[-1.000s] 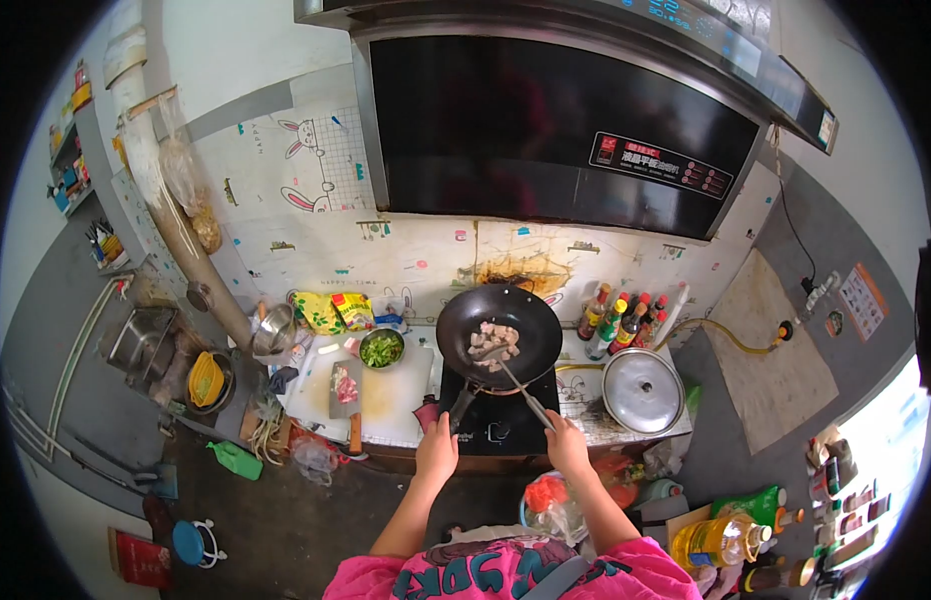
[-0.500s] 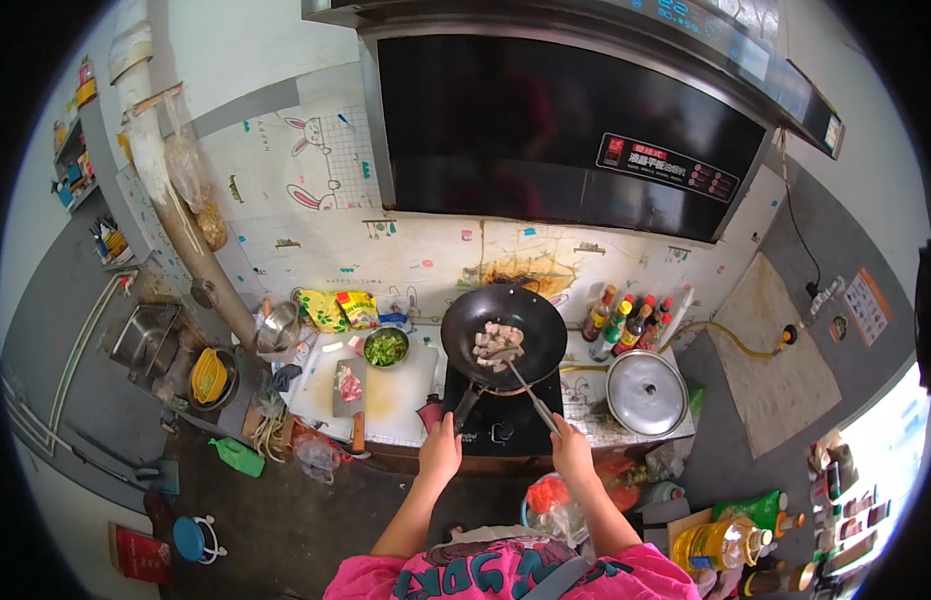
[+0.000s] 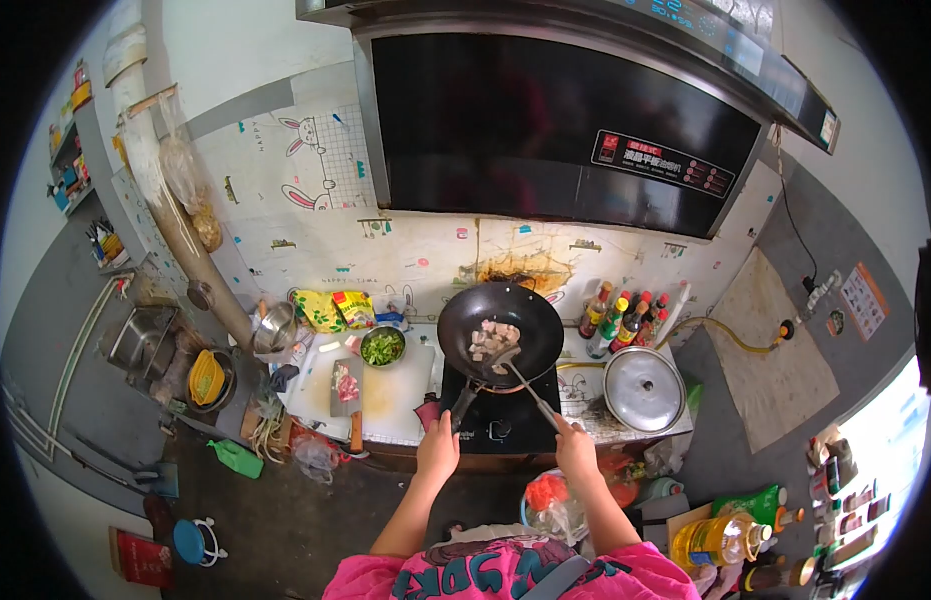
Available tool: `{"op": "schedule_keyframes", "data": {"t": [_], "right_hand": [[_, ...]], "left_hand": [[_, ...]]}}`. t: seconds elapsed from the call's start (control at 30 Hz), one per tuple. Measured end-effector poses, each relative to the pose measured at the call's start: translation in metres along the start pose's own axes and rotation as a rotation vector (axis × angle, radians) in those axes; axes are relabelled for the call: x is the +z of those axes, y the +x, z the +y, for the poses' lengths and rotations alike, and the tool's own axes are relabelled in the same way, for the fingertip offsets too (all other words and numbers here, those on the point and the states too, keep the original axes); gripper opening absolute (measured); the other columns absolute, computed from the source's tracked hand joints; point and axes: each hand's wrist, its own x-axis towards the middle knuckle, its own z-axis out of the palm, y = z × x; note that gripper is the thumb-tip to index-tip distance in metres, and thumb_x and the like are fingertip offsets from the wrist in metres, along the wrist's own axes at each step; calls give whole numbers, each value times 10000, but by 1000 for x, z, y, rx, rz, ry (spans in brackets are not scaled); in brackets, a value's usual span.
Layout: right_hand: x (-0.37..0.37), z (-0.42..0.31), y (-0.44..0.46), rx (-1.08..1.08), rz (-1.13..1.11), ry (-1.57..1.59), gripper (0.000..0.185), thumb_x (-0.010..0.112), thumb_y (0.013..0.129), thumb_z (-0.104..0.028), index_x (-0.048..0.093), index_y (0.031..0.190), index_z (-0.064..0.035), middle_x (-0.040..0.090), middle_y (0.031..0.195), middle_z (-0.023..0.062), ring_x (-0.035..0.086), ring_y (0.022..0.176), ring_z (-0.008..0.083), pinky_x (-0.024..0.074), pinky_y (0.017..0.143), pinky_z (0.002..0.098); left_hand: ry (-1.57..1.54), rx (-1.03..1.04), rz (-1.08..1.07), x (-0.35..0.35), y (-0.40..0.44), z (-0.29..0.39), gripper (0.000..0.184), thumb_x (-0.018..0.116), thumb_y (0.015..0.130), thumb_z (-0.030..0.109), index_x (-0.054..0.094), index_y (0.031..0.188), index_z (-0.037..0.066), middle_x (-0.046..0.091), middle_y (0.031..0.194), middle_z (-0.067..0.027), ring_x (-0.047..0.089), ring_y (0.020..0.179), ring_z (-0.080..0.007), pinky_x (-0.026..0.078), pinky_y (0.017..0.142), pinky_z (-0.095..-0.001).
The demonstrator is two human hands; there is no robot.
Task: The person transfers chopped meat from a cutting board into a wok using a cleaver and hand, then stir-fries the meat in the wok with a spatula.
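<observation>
A black wok [image 3: 466, 335] sits on the black stove [image 3: 496, 430], with pale pieces of meat [image 3: 493, 337] in it. My left hand [image 3: 439, 449] is closed round the wok's handle at the front left. My right hand [image 3: 576, 449] grips the handle of a metal spatula [image 3: 533, 393]. The spatula's blade rests inside the wok, against the lower right side of the meat.
Left of the stove, a cutting board [image 3: 399, 398] bears a cleaver [image 3: 347, 400] with raw meat on its blade and a bowl of chopped greens [image 3: 383, 347]. To the right are sauce bottles [image 3: 626, 325] and a lidded pot [image 3: 644, 392]. A range hood [image 3: 566, 130] hangs above.
The spatula's blade has shifted slightly down and right within the wok, and my right hand has moved a little with it. My left hand keeps its hold on the handle.
</observation>
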Motion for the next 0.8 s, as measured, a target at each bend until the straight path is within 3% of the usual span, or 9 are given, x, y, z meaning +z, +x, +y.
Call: {"op": "schedule_keyframes", "data": {"t": [0.23,0.8], "right_hand": [[2,9,3,-103,89,124,400,551,790,-62,513,1189,-63,573,808,214,571,738,399,468,665,460],[45,-5,35,-25,66,20,425,568,777,-70,508,1198,-86,585,796,195,584,723,386,474,661,458]], "left_hand": [[3,-5,-3,-2,1,2,465,554,823,139,390,1239,14,518,942,-203,578,767,-378,480,624,-451],[6,-23,-11,-4,-1,5,465,554,824,148,387,1240,25,520,934,-200,572,771,-381,475,624,-454]]}}
